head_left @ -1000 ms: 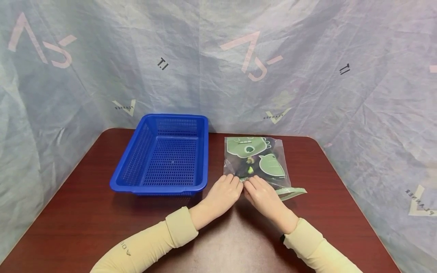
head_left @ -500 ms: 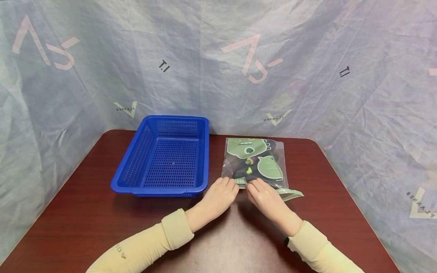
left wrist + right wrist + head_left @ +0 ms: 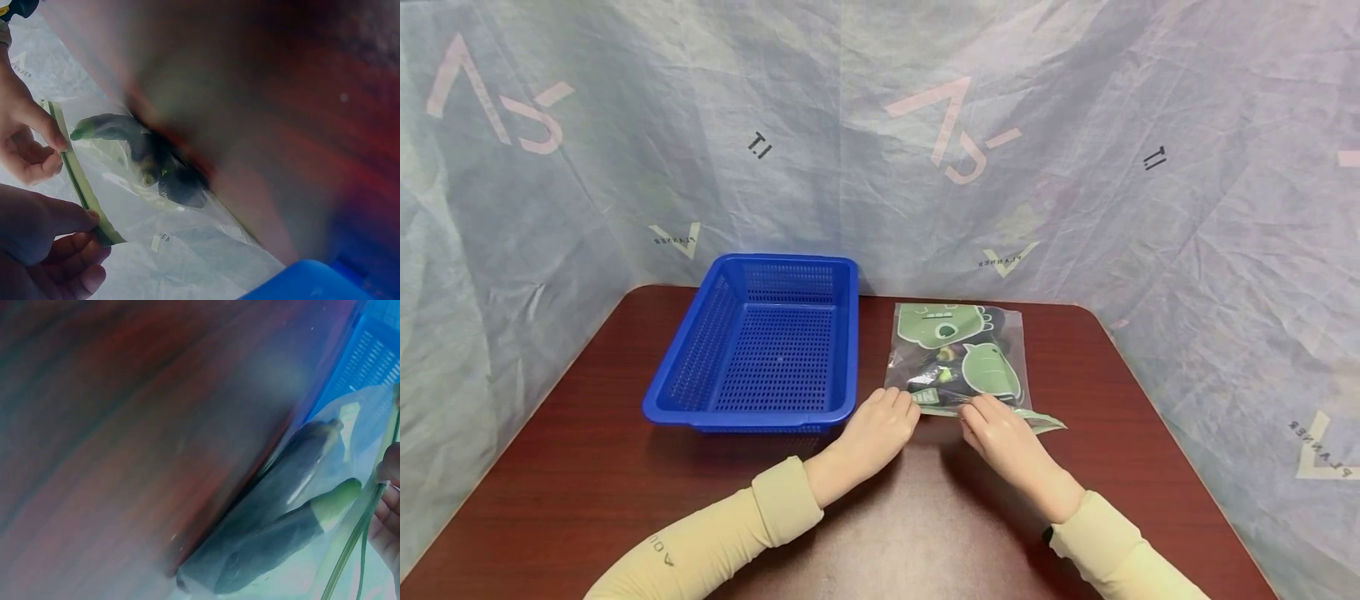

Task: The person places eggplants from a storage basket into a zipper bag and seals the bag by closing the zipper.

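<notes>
A clear zip bag [image 3: 917,358] printed with green cartoon figures lies toward the back right of the table. Inside it are several dark, long vegetables [image 3: 269,544] with green ends, which look like eggplants. My left hand [image 3: 880,427] pinches the left end of the bag's green zip strip [image 3: 81,178] between thumb and fingers. Farther right along the same edge, my right hand [image 3: 1003,437] pinches the strip too. In the right wrist view the strip parts into two bands beside the right fingers [image 3: 389,465]. Past that hand, the strip's right end flares out.
A blue perforated basket [image 3: 658,408] stands left of the bag, close to my left hand. The dark red table [image 3: 587,508] ends at a grey printed cloth [image 3: 865,167] hung around the back and sides.
My right hand has slid right along the zip strip, away from the left hand. The left hand has shifted slightly left. More of the strip shows between them, and the basket has stayed put.
</notes>
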`<state>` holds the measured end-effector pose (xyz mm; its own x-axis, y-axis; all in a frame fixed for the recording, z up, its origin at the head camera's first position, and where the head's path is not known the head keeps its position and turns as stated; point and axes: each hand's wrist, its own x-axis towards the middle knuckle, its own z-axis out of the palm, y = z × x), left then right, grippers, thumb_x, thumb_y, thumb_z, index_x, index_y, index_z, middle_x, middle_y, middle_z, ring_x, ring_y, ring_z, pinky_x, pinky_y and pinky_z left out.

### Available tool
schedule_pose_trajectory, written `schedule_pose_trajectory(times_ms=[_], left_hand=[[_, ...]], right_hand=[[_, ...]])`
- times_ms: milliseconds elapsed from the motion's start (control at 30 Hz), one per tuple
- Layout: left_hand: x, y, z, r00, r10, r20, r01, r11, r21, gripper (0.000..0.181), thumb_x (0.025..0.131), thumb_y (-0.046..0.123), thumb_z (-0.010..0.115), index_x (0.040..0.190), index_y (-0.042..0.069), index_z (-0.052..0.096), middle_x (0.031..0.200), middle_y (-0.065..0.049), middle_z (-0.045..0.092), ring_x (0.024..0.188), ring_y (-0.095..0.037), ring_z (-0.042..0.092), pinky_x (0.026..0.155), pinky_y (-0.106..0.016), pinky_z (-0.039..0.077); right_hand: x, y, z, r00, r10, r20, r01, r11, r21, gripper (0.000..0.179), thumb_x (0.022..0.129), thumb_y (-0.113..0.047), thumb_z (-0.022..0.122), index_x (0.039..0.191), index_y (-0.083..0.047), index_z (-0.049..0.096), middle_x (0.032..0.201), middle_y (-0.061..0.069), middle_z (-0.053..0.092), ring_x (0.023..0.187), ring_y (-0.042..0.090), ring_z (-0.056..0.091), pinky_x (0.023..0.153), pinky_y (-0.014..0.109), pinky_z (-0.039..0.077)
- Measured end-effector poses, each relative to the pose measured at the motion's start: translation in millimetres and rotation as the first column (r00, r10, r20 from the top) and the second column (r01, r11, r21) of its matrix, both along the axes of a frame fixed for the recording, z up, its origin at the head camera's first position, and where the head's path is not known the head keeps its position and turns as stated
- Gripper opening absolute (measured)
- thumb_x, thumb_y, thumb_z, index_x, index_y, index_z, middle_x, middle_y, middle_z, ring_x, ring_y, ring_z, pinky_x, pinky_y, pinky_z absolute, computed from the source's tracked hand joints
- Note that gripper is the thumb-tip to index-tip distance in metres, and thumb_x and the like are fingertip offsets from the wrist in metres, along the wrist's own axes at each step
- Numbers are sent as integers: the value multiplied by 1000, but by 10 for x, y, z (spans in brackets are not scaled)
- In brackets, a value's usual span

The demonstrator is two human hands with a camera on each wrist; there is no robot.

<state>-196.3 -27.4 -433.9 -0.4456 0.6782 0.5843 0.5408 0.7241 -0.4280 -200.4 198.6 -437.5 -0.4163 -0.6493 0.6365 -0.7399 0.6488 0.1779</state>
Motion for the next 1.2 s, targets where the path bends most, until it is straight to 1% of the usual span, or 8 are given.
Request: schedule_pose_trajectory(times_ms=[233,433,600,667,767,900,1033,1200], left_hand=[[-5,-6,5,1000,-7,9,7,1000,10,19,87,11,42,80,12,60,78,-2,54,70,-19,50,60,-27,34],[8,25,16,1000,10,14,-10,1000,10,20,86,10,42,77,12,60,75,-2,54,70,-19,49,60,-27,35],[5,136,25,998,18,58,-16,999,-30,16,88,14,46,82,14,61,80,-1,55,76,-18,50,62,-27,35],[8,196,25,998,12,58,-9,999,-45,16,89,16,45,85,15,61,83,0,56,78,-18,51,63,-27,36],[18,279,18,998,10,63,-6,998,-56,18,90,18,42,88,17,60,86,0,58,80,-17,52,63,-27,37],[15,362,-5,999,6,50,-4,999,-50,21,91,17,38,88,19,58,83,2,57,78,-15,53,62,-27,37],[-7,402,-19,999,-7,33,9,999,-44,17,89,15,42,86,19,58,80,2,55,77,-15,52,61,-26,37],[-24,407,-8,998,-9,61,12,999,-52,9,86,15,52,89,19,60,82,1,55,79,-16,52,62,-25,38]], right_hand=[[7,63,31,1000,-2,-29,1,1000,-19,24,92,-10,35,79,-4,54,75,5,53,70,22,50,61,32,44],[-6,69,42,999,16,-44,-18,999,-30,25,93,-10,34,78,-4,54,75,5,52,69,22,50,60,32,44],[-8,94,38,1000,18,-20,-18,1000,-19,28,95,-13,33,84,-3,57,79,6,55,73,23,53,64,33,46],[-13,104,22,1000,26,-17,-26,1000,-17,29,96,-14,34,86,-2,58,80,6,56,73,22,53,65,33,47],[-7,111,10,999,32,-7,-32,999,-5,31,97,-15,33,88,-2,60,81,6,56,75,23,54,66,33,47],[7,103,16,998,54,-12,-54,999,-6,32,97,-14,33,87,-2,61,82,6,56,75,23,54,66,34,47],[1,94,23,996,82,-39,-83,996,-21,29,96,-12,34,86,-2,60,80,6,55,74,24,54,65,34,47],[-3,113,29,997,76,-28,-76,997,-1,28,94,-11,34,86,-3,59,80,5,54,75,23,54,67,34,46]])
